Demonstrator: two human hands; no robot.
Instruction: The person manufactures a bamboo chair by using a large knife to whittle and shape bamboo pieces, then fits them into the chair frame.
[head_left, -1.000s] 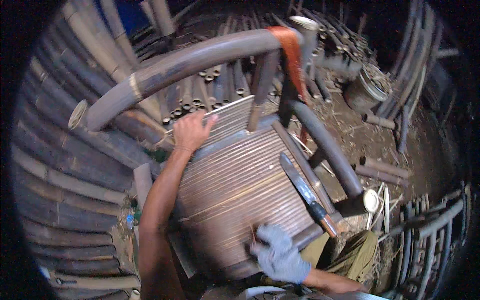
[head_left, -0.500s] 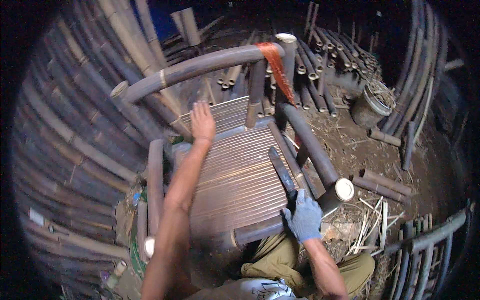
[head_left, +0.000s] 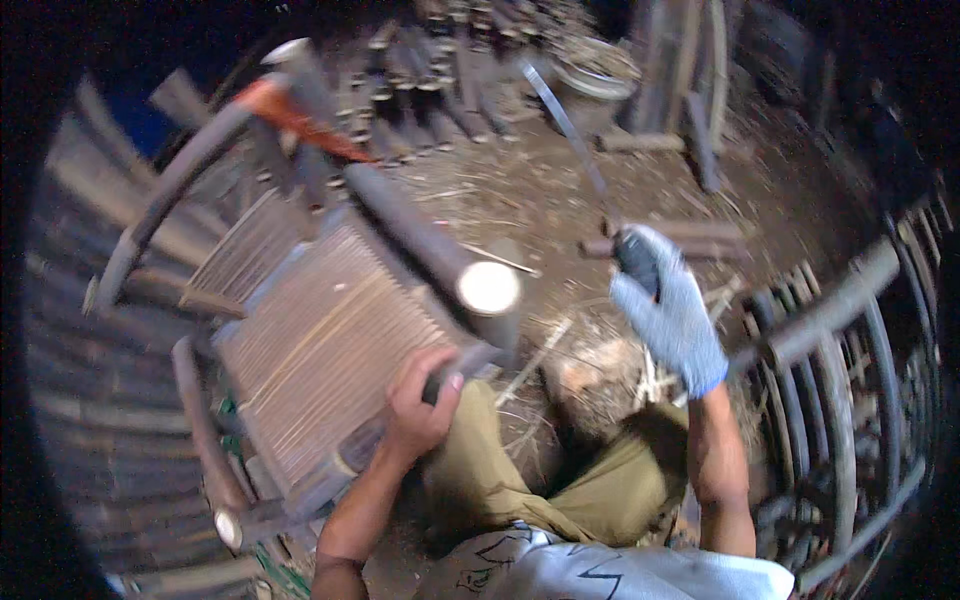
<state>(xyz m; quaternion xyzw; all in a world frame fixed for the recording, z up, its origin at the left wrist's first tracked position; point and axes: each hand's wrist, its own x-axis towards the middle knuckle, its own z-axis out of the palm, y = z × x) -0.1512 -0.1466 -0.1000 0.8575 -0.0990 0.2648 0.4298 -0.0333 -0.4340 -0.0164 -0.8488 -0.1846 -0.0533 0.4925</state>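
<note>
A bamboo chair (head_left: 300, 350) with a slatted seat stands at my left, turned at an angle. My bare left hand (head_left: 420, 400) is closed round the front rail of its seat, near the right corner. In a grey knitted glove, my right hand (head_left: 670, 310) is raised right of the chair, shut on the dark handle of a long knife (head_left: 568, 130). The blade points up and away, seen nearly edge-on, apart from the chair. A strip of orange cloth (head_left: 300, 120) hangs at the chair's back post.
Stacked bamboo poles (head_left: 420, 110) lie at the back beside a bucket (head_left: 595, 70) of scraps. Short bamboo pieces (head_left: 690, 238) and split slivers litter the dirt floor. A bamboo frame (head_left: 840, 350) stands at the right; more poles line the left.
My left hand has moved from the chair's backrest to the front rail. My right hand has lifted the knife off the seat and rightward. The view has turned right.
</note>
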